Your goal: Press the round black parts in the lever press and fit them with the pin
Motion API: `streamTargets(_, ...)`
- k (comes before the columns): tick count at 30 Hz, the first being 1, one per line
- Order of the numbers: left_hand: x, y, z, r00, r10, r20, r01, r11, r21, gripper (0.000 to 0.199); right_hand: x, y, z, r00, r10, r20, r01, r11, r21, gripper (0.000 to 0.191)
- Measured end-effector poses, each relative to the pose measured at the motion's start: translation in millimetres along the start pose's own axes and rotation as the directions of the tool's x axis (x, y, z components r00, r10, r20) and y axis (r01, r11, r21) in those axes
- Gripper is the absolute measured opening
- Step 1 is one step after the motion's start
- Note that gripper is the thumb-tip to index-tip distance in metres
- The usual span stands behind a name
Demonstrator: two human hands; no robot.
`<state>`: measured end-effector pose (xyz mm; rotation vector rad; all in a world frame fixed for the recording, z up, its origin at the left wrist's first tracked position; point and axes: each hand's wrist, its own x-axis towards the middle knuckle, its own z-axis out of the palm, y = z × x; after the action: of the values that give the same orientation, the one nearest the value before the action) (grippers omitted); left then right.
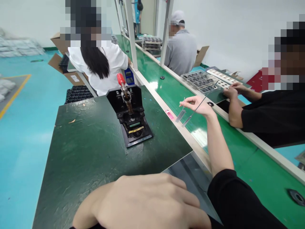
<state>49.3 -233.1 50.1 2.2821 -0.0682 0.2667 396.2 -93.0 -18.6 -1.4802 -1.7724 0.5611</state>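
My right hand (196, 105) reaches over the rail of the green conveyor. Its thumb and forefinger pinch a thin metal wire with a grey ribbed end (181, 115) hanging below. A second thin, dark rod (200, 104) with a grey end slants past the palm; whether the hand grips it too, I cannot tell. Large in the foreground, my left hand (147, 203) shows its back, fingers curled and fingertips hidden. Beyond it on the dark green tabletop (90, 152) stands a black toggle-clamp fixture (133, 117) with a red handle (120, 79).
The conveyor belt (152, 71) carries a black ring (162, 77) and a black round part (296, 197). A pink label (170, 114) lies on the near rail (197, 156). Co-workers sit ahead and across, one's hands (234, 90) beside part trays (200, 79). Cartons (76, 77) stand at left.
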Motion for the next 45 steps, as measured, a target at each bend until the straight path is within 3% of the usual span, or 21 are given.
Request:
streamTargets(8, -2, -2, 2.0, 0.999, 0.009, -0.032, -0.009, 1.000, -0.011, 0.019, 0, 2, 3, 0.996, -0.011, -0.092, 0.007, 0.999, -0.043, 0.051)
streamTargets(14, 1, -9, -1.0, 0.999, 0.029, 0.034, -0.028, 0.999, -0.021, 0.012, -2, 0, 8, 0.991, 0.007, -0.136, -0.014, 0.999, -0.051, 0.049)
streamTargets(17, 3, -16, -5.6, 0.993, 0.099, 0.071, -0.096, 0.995, -0.040, 0.015, 1, -2, 5, 0.967, 0.006, -0.256, -0.015, 0.999, -0.033, 0.049)
streamTargets(20, 5, -19, -10.7, 0.982, 0.167, 0.083, -0.165, 0.986, -0.036, 0.019, 5, -4, -8, 0.846, -0.009, -0.532, 0.004, 1.000, -0.010, 0.046)
streamTargets(24, 8, -13, -21.1, 0.984, 0.174, 0.032, -0.176, 0.981, 0.075, 0.022, 1, -10, -33, 0.622, -0.087, -0.778, 0.057, 0.996, -0.066, 0.034)
streamTargets(26, 11, -12, -27.8, 0.987, 0.155, -0.042, -0.148, 0.979, 0.141, 0.029, -6, -16, -43, 0.482, -0.152, -0.863, 0.070, 0.988, -0.135, 0.030)
streamTargets(28, 15, -14, -33.8, 0.980, 0.146, -0.137, -0.119, 0.975, 0.188, 0.034, -15, -28, -50, 0.335, -0.222, -0.916, 0.049, 0.975, -0.218, 0.030)
streamTargets(30, 20, -20, -37.2, 0.957, 0.133, -0.259, -0.077, 0.973, 0.216, 0.036, -26, -47, -51, 0.219, -0.297, -0.929, 0.045, 0.955, -0.294, 0.031)
streamTargets(33, 28, -33, -36.5, 0.869, 0.103, -0.483, 0.030, 0.965, 0.259, 0.031, -43, -85, -43, 0.106, -0.404, -0.908, 0.162, 0.908, -0.386, 0.030)
streamTargets(34, 30, -37, -35.5, 0.828, 0.095, -0.552, 0.075, 0.958, 0.277, 0.029, -50, -98, -39, 0.095, -0.418, -0.903, 0.224, 0.893, -0.390, 0.030)
streamTargets(35, 32, -41, -34.4, 0.786, 0.097, -0.610, 0.113, 0.949, 0.296, 0.028, -56, -110, -34, 0.112, -0.414, -0.903, 0.288, 0.883, -0.369, 0.030)
streamTargets(36, 33, -44, -33.4, 0.750, 0.105, -0.654, 0.140, 0.940, 0.312, 0.029, -63, -122, -29, 0.158, -0.396, -0.905, 0.348, 0.880, -0.324, 0.029)
streamTargets(38, 35, -48, -32.3, 0.706, 0.124, -0.697, 0.165, 0.929, 0.332, 0.037, -77, -139, -19, 0.314, -0.352, -0.882, 0.433, 0.880, -0.197, 0.024)
streamTargets(39, 35, -49, -32.1, 0.708, 0.126, -0.695, 0.159, 0.930, 0.331, 0.043, -83, -145, -15, 0.417, -0.346, -0.840, 0.454, 0.880, -0.137, 0.022)
streamTargets(42, 36, -47, -30.9, 0.787, 0.084, -0.612, 0.104, 0.958, 0.266, 0.050, -95, -157, -3, 0.700, -0.366, -0.613, 0.482, 0.876, 0.026, 0.020)
streamTargets(43, 37, -45, -30.0, 0.816, 0.056, -0.575, 0.089, 0.971, 0.221, 0.045, -97, -159, 1, 0.769, -0.369, -0.522, 0.477, 0.875, 0.084, 0.021)
streamTargets(45, 38, -42, -27.6, 0.860, -0.018, -0.510, 0.087, 0.990, 0.113, 0.031, -97, -161, 9, 0.849, -0.361, -0.387, 0.454, 0.872, 0.182, 0.023)
